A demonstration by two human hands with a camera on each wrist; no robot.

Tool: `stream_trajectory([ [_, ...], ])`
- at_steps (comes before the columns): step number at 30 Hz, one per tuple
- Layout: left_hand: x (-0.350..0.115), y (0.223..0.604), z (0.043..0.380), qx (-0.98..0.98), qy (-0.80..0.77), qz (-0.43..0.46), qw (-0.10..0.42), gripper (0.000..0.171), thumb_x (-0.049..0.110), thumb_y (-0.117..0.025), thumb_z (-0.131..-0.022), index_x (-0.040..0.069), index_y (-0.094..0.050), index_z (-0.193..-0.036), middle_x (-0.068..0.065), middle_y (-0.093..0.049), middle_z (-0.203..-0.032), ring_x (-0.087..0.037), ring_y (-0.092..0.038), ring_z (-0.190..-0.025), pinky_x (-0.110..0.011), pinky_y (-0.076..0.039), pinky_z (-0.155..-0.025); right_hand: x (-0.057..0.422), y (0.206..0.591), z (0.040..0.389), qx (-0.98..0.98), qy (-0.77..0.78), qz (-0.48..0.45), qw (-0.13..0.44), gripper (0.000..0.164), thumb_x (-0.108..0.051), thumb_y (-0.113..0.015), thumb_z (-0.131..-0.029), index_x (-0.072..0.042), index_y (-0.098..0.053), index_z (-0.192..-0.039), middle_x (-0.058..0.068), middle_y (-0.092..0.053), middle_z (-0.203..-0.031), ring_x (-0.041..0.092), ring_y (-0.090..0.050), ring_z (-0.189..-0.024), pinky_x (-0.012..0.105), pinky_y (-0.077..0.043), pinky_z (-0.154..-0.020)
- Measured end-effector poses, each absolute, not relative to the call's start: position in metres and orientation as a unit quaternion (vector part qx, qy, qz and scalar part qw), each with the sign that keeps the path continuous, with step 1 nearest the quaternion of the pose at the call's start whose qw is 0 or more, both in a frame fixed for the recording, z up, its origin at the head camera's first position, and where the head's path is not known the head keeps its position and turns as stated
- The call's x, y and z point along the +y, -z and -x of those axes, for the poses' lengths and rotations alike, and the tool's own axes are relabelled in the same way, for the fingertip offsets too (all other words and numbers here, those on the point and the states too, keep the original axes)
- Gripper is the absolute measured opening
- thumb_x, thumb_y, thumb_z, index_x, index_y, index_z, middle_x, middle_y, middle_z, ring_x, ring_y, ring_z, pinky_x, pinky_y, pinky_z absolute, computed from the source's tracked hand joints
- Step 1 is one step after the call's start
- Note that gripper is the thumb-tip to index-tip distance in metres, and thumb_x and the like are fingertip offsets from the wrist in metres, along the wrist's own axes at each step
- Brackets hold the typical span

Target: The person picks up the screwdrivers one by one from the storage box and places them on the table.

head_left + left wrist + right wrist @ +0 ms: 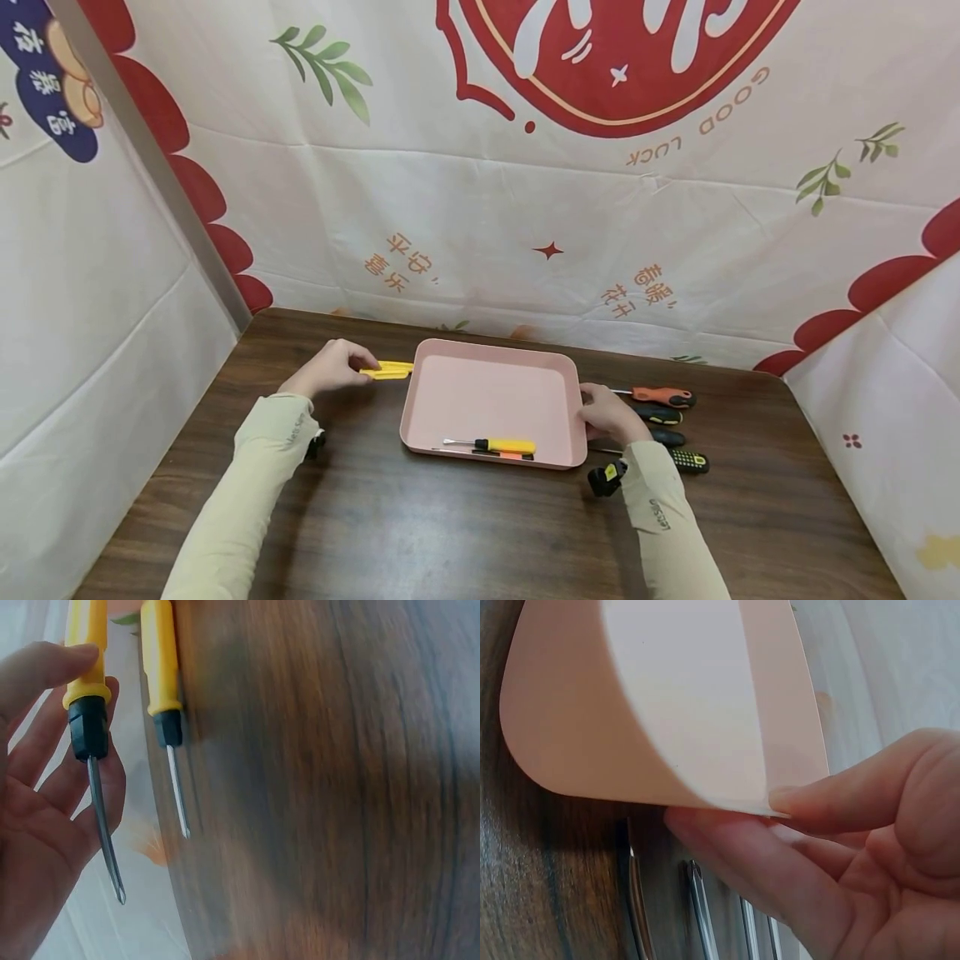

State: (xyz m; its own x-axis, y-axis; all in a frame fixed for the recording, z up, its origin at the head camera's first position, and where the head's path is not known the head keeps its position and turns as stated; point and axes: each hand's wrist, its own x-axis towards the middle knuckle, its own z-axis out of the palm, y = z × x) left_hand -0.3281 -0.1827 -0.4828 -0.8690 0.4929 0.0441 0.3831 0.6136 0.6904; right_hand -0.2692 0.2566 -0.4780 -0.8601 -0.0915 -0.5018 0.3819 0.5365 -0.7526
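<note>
In the left wrist view, my left hand [56, 780] pinches the yellow handle of a screwdriver [88, 712], its shaft pointing down. A second yellow-handled screwdriver [162, 682] lies beside it along the table edge. My right hand [609, 414] grips the right rim of a pink tray [495, 400], thumb on the inner side and fingers outside, as the right wrist view shows. Along the tray's near wall lie a yellow-and-black screwdriver [506, 446] and, partly hidden by it, an orange-and-black one [513, 456].
Right of the tray several screwdrivers lie side by side, among them an orange-handled one [663, 397] and one with a yellow-dotted black handle [690, 461]. The brown wooden table [420, 533] meets a printed cloth backdrop [480, 208] at its far edge.
</note>
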Motion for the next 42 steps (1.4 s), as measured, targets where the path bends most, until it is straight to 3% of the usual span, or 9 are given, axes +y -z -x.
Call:
stream_trajectory([
  [9, -0.181, 0.49, 0.33, 0.896, -0.353, -0.254, 0.084, 0.013, -0.001, -0.07, -0.072, 0.004, -0.071, -0.084, -0.007, -0.068, -0.082, -0.012, -0.056, -0.068, -0.026, -0.047, -0.062, 0.257, 0.479, 0.268, 0.842, 0.471, -0.088, 0.249, 0.063, 0.009, -0.043, -0.079, 0.009, -0.02, -0.138, 0.03, -0.048, -0.115, 0.026, -0.062, -0.075, 0.04, -0.052, -0.062],
  [18, -0.176, 0.5, 0.331, 0.903, -0.336, -0.253, 0.085, 0.014, -0.001, -0.069, -0.072, 0.006, -0.072, -0.083, -0.004, -0.068, -0.081, -0.013, -0.055, -0.07, -0.028, -0.046, -0.064, 0.254, 0.481, 0.27, 0.854, 0.441, -0.108, 0.254, 0.067, 0.008, -0.045, -0.078, 0.005, -0.02, -0.14, 0.03, -0.042, -0.123, 0.024, -0.061, -0.075, 0.04, -0.052, -0.063],
  [30, -0.176, 0.507, 0.334, 0.915, -0.314, -0.238, 0.091, 0.015, 0.0, -0.068, -0.073, 0.008, -0.071, -0.086, -0.004, -0.068, -0.086, -0.018, -0.06, -0.081, -0.036, -0.048, -0.073, 0.253, 0.479, 0.269, 0.855, 0.446, -0.102, 0.244, 0.064, 0.008, -0.044, -0.079, 0.007, -0.023, -0.138, 0.029, -0.046, -0.118, 0.025, -0.062, -0.077, 0.04, -0.052, -0.062],
  [42, -0.174, 0.516, 0.332, 0.913, -0.321, -0.24, 0.075, 0.016, -0.001, -0.066, -0.073, 0.007, -0.071, -0.086, -0.004, -0.069, -0.087, -0.018, -0.06, -0.083, -0.035, -0.048, -0.074, 0.253, 0.481, 0.269, 0.86, 0.44, -0.102, 0.239, 0.063, 0.007, -0.044, -0.078, 0.006, -0.026, -0.138, 0.028, -0.047, -0.117, 0.024, -0.062, -0.074, 0.039, -0.053, -0.061],
])
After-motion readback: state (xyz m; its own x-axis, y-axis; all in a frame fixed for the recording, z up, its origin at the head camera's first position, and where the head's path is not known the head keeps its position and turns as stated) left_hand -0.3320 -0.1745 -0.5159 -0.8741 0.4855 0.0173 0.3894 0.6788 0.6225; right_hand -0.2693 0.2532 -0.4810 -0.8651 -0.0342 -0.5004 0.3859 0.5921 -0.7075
